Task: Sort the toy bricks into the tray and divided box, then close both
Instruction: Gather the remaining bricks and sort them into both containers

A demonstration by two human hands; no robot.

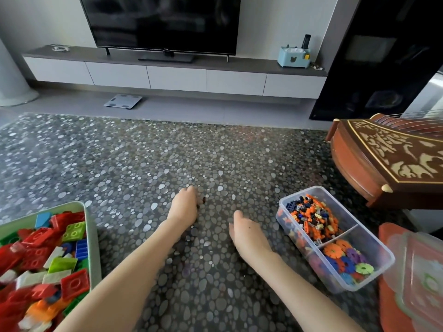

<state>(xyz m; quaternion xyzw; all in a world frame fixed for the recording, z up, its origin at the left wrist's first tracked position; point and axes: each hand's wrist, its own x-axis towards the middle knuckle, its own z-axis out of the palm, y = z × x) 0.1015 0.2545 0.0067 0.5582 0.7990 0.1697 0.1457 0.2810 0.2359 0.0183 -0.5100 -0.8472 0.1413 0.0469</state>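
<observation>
A home living room.
A television (163, 22) stands on a long low cabinet (177, 73), a pebble-patterned rug (143, 159) covers the floor, and a bathroom scale (123, 101) lies nearby.

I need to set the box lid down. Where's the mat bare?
Bare: the mat beyond the left hand, between tray and zither; a strip between right hand and box. Crowded: small bricks by the left hand; lid and zither right of the box.
</observation>
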